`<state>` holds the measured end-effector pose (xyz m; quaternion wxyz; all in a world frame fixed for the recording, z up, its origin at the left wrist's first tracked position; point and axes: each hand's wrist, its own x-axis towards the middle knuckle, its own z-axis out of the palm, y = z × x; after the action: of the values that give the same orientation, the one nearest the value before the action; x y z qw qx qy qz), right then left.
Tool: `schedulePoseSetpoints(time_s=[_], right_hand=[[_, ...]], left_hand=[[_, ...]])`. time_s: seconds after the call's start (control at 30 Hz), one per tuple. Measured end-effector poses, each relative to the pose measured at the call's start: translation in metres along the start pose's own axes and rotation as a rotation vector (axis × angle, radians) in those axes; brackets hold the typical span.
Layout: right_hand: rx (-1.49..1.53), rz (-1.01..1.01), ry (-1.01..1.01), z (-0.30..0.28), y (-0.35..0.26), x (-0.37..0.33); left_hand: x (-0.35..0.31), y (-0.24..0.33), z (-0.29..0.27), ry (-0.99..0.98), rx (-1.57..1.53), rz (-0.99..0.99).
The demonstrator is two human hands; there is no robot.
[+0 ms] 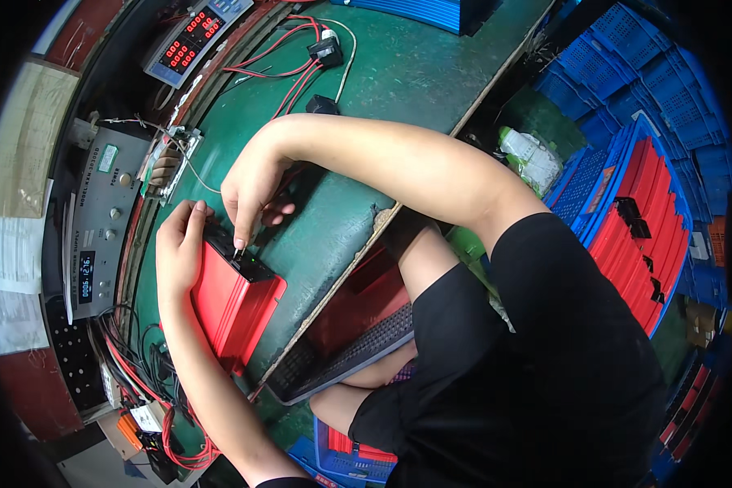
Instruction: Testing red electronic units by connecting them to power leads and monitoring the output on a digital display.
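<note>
Red ribbed metal box (237,302) with a black end panel (256,269) lies on the worn green bench top (431,81), close to its near edge, its panel end turned toward the right hand. The bare left hand (180,244) is set along the box's left side, thumb extended near the panel end; its other fingers are mostly hidden, so I cannot tell how firmly they grasp. The bare right hand (256,191) arches over from above, its thumb and forefinger brought close together at small fittings on the panel; I cannot tell whether something is pinched between them. The remaining fingers are curled loosely.

Just beyond the left hand sits a small metal fixture (175,163) with a thin wire. A grey box-shaped power supply (110,215) with a lit blue display stands to the left, and a pale meter (197,42) with glowing red digits is farther up. Red cables (268,75) and a black connector block (325,50) lie on the bench above the right hand. To the right, red metal cases (630,236) fill a blue plastic crate (689,224), near stacked blue mesh crates (655,69).
</note>
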<state>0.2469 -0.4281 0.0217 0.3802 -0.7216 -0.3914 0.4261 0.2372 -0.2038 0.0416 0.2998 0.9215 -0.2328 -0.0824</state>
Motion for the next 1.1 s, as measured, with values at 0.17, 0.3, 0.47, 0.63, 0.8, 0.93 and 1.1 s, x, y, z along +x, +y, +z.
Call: schedulePoseSetpoints(time_s=[0.17, 0.3, 0.47, 0.63, 0.8, 0.93, 1.1], right_hand=[[-0.003, -0.021, -0.01, -0.0004, 0.0024, 0.0025], [-0.015, -0.024, -0.016, -0.0009, 0.0001, 0.0009], [-0.025, 0.006, -0.021, 0.0005, -0.0002, 0.0007], [0.101, -0.025, 0.047, 0.0009, -0.001, -0.0036], [0.073, -0.004, 0.006, 0.0006, -0.0006, -0.0014], [0.113, 0.013, 0.037, 0.0007, -0.0004, -0.0023], [0.117, -0.001, 0.007, 0.0012, 0.0004, -0.0024]], left_hand=[[0.0, 0.0004, -0.0006, -0.004, 0.017, 0.004], [-0.0012, 0.0025, 0.0003, 0.006, 0.001, 0.002], [-0.0006, -0.0006, 0.0006, 0.008, -0.005, 0.018], [-0.0009, 0.0014, -0.0006, 0.003, -0.013, 0.012], [-0.002, 0.002, 0.0009, 0.013, -0.033, 0.005], [-0.0025, 0.0037, -0.0003, 0.015, -0.012, 0.01], [-0.002, 0.0051, 0.0004, 0.007, -0.012, 0.012]])
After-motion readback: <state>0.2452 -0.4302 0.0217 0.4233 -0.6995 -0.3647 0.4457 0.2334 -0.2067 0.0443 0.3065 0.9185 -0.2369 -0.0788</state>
